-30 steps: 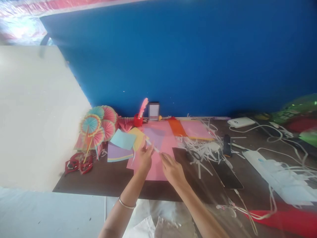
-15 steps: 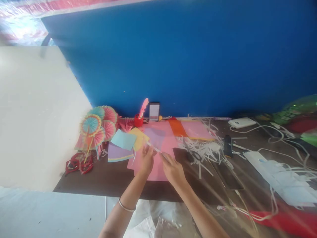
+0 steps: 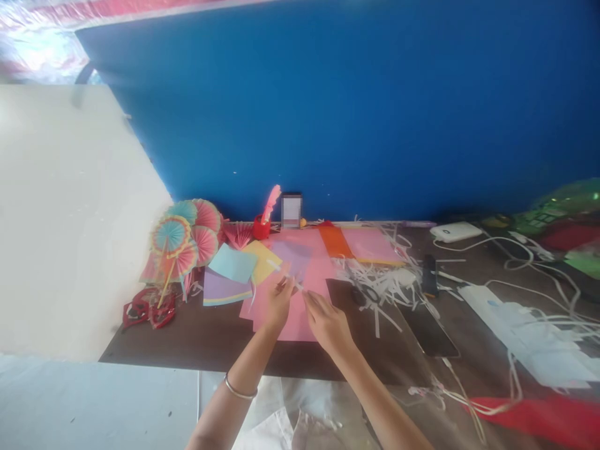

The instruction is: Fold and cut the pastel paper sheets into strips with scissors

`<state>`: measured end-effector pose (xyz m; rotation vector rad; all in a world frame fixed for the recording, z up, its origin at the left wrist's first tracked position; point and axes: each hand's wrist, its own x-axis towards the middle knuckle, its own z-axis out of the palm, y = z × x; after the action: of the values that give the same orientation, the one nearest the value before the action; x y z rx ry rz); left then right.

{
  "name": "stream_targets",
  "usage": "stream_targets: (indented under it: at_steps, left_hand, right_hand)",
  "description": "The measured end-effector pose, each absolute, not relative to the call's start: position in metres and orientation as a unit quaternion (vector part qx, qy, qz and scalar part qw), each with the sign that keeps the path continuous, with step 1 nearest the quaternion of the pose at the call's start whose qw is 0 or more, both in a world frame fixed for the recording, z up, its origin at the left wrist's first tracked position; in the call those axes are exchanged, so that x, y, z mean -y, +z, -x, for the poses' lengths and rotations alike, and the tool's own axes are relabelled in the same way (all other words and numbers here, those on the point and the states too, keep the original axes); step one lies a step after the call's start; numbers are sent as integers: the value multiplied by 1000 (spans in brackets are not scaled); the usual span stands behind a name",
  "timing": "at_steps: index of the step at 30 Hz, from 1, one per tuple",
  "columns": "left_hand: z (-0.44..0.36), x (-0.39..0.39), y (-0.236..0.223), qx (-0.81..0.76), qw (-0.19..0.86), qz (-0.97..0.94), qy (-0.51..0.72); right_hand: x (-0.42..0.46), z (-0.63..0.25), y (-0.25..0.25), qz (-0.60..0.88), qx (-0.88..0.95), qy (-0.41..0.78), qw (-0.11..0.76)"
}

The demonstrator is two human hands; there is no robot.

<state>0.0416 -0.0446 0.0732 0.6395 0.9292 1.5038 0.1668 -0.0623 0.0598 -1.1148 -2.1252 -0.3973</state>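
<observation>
A thin white paper strip [image 3: 274, 265] runs slantwise between my hands, its far end sticking out up and to the left. My left hand [image 3: 279, 307] is closed, thumb and fingers pinching the strip near its middle. At the strip's lower right end, my right hand [image 3: 329, 320] grips it with bent fingers. Both hands are above pink paper sheets [image 3: 300, 322]. To the left lie a light blue sheet [image 3: 233, 263], a yellow sheet [image 3: 266, 257] and a purple sheet [image 3: 225, 289].
Pleated paper fans [image 3: 180, 234] stand at the left, behind red-handled scissors [image 3: 162, 312]. A red pot [image 3: 261, 228] stands at the back. To the right are shredded white strips [image 3: 382, 278], a phone [image 3: 431, 331], a white power bank [image 3: 455, 232] and tangled cables [image 3: 534, 265].
The white strip now sticks out farther up and left past my left hand. My left fingers have shifted slightly along it toward my right hand, which has barely moved.
</observation>
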Motion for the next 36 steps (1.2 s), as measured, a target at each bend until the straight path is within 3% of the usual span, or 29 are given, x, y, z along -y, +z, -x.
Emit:
stream_targets:
  at_steps: [17,29,36]
  left_hand:
    - [-28,36,75,-375,601,-245,661]
    - [-44,51,85,-355,624,-243,652]
    - [-42,47,82,-362,611,-261,654]
  right_hand:
    - [63,-170,56,437,834,-138,309]
    - [66,-170,62,427,818,-129,363]
    - [64,-168,69,476,776,-25,413]
